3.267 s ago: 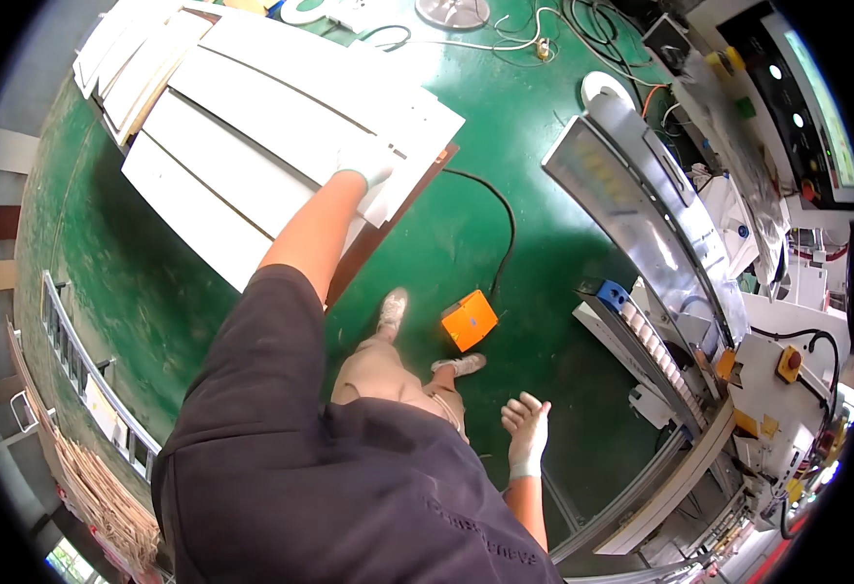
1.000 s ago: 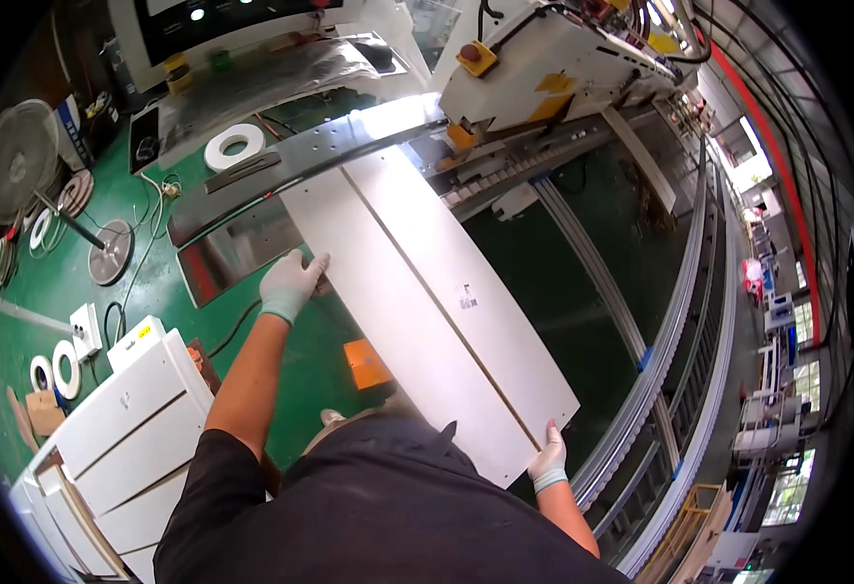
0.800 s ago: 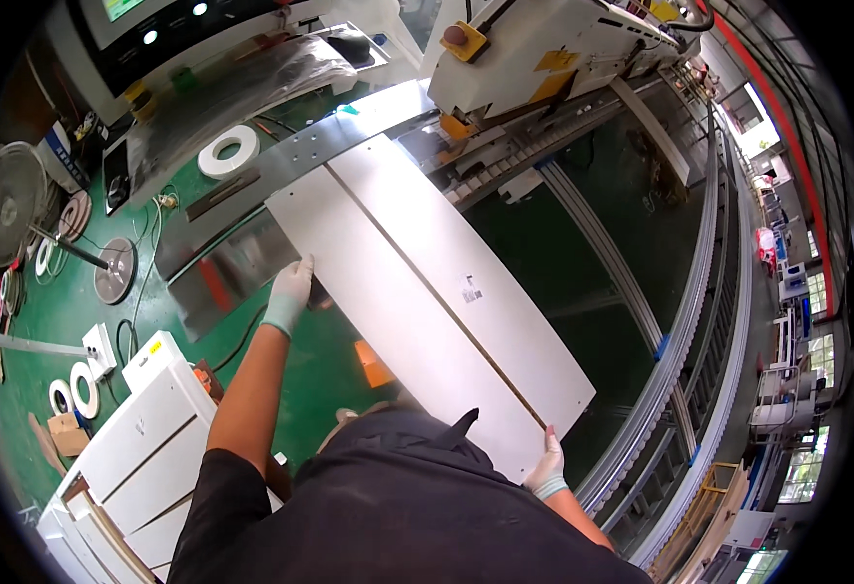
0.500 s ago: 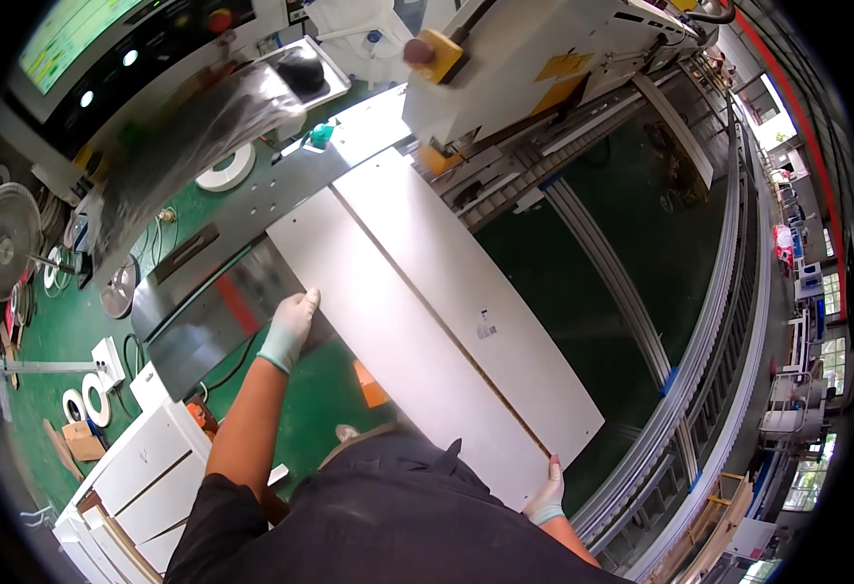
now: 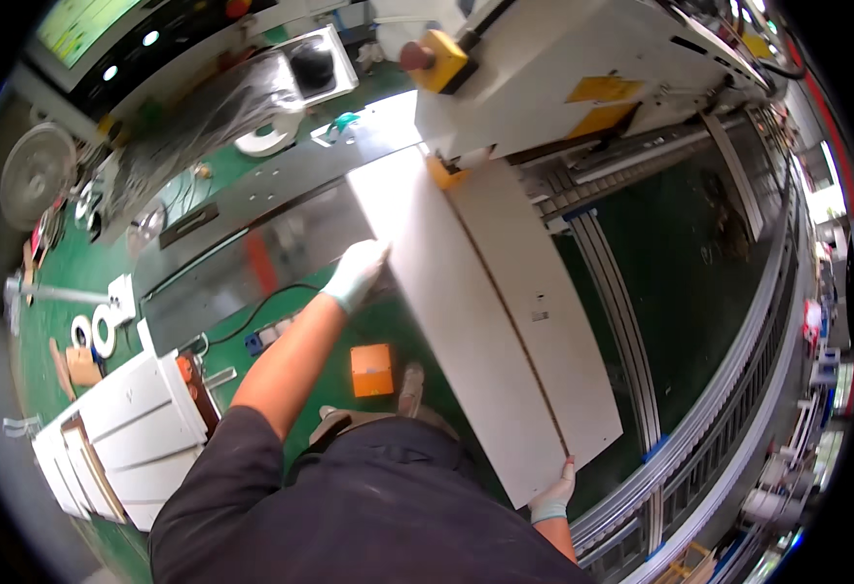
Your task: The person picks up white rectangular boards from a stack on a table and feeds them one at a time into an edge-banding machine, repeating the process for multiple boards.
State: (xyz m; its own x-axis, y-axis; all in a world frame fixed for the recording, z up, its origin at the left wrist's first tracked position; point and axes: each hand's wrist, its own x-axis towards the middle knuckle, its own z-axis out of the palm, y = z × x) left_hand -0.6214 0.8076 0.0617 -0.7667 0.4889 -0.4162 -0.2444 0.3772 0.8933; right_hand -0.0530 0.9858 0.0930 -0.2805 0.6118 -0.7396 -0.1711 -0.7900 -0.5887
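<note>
Our right hand [image 5: 551,498] grips the near end of a white board [image 5: 485,311]; our left hand [image 5: 357,271] touches its left edge, grip unclear. The board's far end meets the white machine [image 5: 544,73]. Beyond, a white tray [image 5: 345,60] holds a dark thing [image 5: 312,64].

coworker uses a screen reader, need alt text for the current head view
White panelling, split lengthwise by a dark line, reaches a white machine; a gloved left hand is at its left edge, the gloved right hand grips its near end. An orange box sits on the green floor.
</note>
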